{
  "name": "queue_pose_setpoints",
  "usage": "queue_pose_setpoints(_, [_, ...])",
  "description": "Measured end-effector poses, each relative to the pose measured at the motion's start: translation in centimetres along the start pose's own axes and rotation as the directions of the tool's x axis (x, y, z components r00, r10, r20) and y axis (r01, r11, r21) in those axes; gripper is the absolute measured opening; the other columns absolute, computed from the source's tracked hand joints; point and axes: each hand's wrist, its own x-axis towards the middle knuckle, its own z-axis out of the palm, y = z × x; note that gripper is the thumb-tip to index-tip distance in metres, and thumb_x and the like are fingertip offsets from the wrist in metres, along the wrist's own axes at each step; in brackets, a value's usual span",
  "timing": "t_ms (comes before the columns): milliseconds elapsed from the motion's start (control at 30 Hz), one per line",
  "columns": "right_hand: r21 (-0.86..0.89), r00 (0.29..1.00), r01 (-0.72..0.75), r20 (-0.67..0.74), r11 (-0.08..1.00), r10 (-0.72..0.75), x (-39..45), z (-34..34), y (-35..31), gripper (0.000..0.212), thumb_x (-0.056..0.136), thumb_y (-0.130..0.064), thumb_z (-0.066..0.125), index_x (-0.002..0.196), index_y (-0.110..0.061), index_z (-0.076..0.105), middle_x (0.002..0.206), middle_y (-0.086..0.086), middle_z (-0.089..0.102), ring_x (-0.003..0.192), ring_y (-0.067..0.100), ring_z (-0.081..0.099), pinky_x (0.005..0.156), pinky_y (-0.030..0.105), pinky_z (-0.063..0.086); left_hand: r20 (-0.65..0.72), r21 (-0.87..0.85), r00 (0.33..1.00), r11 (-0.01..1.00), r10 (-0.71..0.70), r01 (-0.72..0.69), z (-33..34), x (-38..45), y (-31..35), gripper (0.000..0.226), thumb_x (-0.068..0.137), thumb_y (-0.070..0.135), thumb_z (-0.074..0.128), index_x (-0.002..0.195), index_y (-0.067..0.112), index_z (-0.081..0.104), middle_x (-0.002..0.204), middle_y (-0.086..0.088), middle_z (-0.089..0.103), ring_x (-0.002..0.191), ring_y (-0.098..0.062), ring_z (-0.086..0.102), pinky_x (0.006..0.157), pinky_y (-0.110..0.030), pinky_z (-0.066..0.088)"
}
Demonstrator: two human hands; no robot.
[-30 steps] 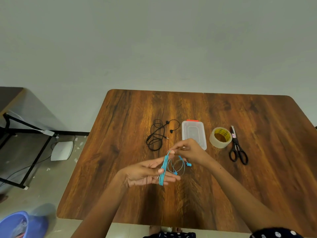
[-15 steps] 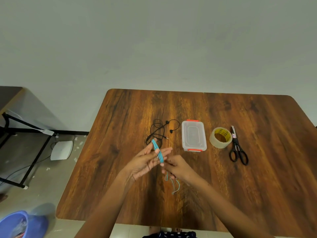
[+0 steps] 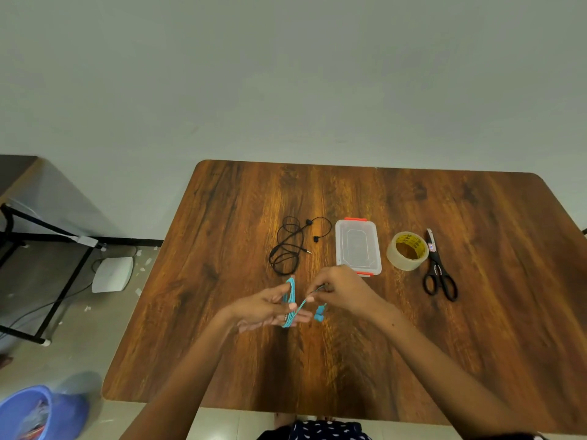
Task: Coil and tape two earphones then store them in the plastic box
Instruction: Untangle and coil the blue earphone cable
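Above the brown wood-grain surface point(image 3: 349, 344), the left hand point(image 3: 270, 308) is spread flat with loops of the thin turquoise earphone cable point(image 3: 290, 301) wound round its fingers. The right hand point(image 3: 340, 289) pinches the loose strand of that cable just beside the coil, and the turquoise earbuds point(image 3: 319, 312) dangle under it. The clear plastic box with orange clips point(image 3: 358, 246), lid closed, sits just beyond the right hand. Left of the box lies the loose black wired earphone point(image 3: 287, 249); right of the box stands the clear tape roll point(image 3: 407, 250), then the black-handled scissors point(image 3: 438, 271).
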Motion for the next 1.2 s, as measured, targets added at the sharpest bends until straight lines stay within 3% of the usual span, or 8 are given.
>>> queue_pose_setpoints(100, [0.080, 0.998, 0.054, -0.017, 0.995, -0.053, 0.5, -1.6, 0.0, 0.010, 0.080, -0.021, 0.073, 0.089, -0.015, 0.076, 0.073, -0.024, 0.057, 0.072, -0.005, 0.057, 0.066, 0.013, 0.046, 0.196, 0.000, 0.980, 1.000, 0.016, -0.016, 0.6, -1.0, 0.6, 0.048, 0.100, 0.004, 0.037, 0.143, 0.022, 0.028, 0.137, -0.024, 0.049, 0.127, -0.029, 0.051, 0.107, -0.037, 0.041])
queue_pose_setpoints(300, [0.385, 0.995, 0.060, -0.096, 0.921, -0.024, 1.0, -2.5, 0.8, 0.007, 0.080, -0.017, 0.074, 0.086, -0.013, 0.076, 0.077, -0.013, 0.069, 0.076, 0.001, 0.063, 0.066, 0.016, 0.048, 0.383, -0.199, 0.916, 0.979, 0.118, -0.043, 1.4, -1.9, 0.8, 0.056, 0.097, 0.010, 0.038, 0.144, 0.032, 0.018, 0.135, -0.017, 0.054, 0.125, -0.023, 0.054, 0.102, -0.030, 0.045])
queue_pose_setpoints(467, [0.609, 0.991, -0.078, -0.042, 0.789, 0.130, 0.0, 0.1, 0.6, 0.013, 0.090, -0.010, 0.061, 0.089, -0.015, 0.073, 0.070, -0.013, 0.068, 0.048, 0.002, 0.049, 0.043, 0.012, 0.035, 0.433, -0.422, 0.849, 0.900, 0.302, -0.104, 1.3, -1.8, 0.8, 0.057, 0.099, 0.006, 0.037, 0.149, 0.026, 0.015, 0.137, -0.023, 0.049, 0.122, -0.022, 0.056, 0.101, -0.030, 0.046])
queue_pose_setpoints(600, [0.703, 0.969, -0.168, -0.010, 0.691, 0.246, -0.5, 2.4, -0.1, 0.021, 0.095, -0.005, 0.050, 0.089, -0.005, 0.070, 0.061, 0.000, 0.060, 0.048, 0.007, 0.047, 0.042, 0.016, 0.036, 0.170, -0.601, 0.928, 0.781, 0.333, -0.170, 1.9, -1.0, 1.3, 0.073, 0.088, 0.003, 0.060, 0.145, 0.025, 0.021, 0.128, -0.026, 0.057, 0.115, -0.025, 0.062, 0.091, -0.032, 0.053])
queue_pose_setpoints(733, [0.615, 0.941, -0.260, -0.010, 0.744, 0.337, -0.4, 3.8, -1.3, 0.024, 0.093, 0.000, 0.047, 0.080, -0.012, 0.063, 0.058, 0.005, 0.055, 0.044, 0.006, 0.047, 0.044, 0.017, 0.040, -0.118, -0.622, 0.956, 0.731, 0.269, -0.282, 2.0, 0.4, 1.7, 0.069, 0.089, -0.001, 0.043, 0.148, 0.027, 0.021, 0.123, -0.030, 0.059, 0.107, -0.028, 0.066, 0.081, -0.033, 0.058])
queue_pose_setpoints(933, [0.493, 0.960, -0.228, -0.032, 0.840, 0.279, -0.8, 3.8, -1.4, 0.027, 0.094, -0.013, 0.055, 0.068, -0.016, 0.062, 0.055, -0.004, 0.055, 0.037, 0.002, 0.048, 0.045, 0.014, 0.040, -0.254, -0.488, 0.937, 0.805, 0.239, -0.338, 1.3, 1.4, 1.6, 0.067, 0.095, 0.000, 0.040, 0.149, 0.027, 0.011, 0.120, -0.027, 0.061, 0.109, -0.027, 0.065, 0.091, -0.033, 0.054])
queue_pose_setpoints(1033, [0.372, 0.971, -0.209, -0.033, 0.904, 0.238, -0.9, 4.0, -1.3, 0.020, 0.093, -0.019, 0.057, 0.082, -0.009, 0.070, 0.063, -0.008, 0.060, 0.050, -0.004, 0.056, 0.053, 0.007, 0.040, -0.298, -0.327, 0.919, 0.877, 0.258, -0.352, 0.8, 1.6, 0.9, 0.069, 0.097, 0.003, 0.042, 0.149, 0.029, 0.006, 0.125, -0.023, 0.060, 0.118, -0.027, 0.059, 0.096, -0.032, 0.050])
queue_pose_setpoints(1200, [0.204, 0.976, -0.216, 0.017, 0.955, 0.217, -1.2, 3.4, -1.3, 0.023, 0.090, -0.023, 0.062, 0.078, -0.009, 0.075, 0.073, -0.004, 0.069, 0.063, 0.000, 0.059, 0.067, 0.008, 0.037, -0.325, -0.043, 0.893, 0.938, 0.312, -0.343, 0.8, 1.4, 0.3, 0.048, 0.097, 0.007, 0.045, 0.128, 0.038, 0.026, 0.128, -0.015, 0.058, 0.117, -0.019, 0.060, 0.093, -0.027, 0.051])
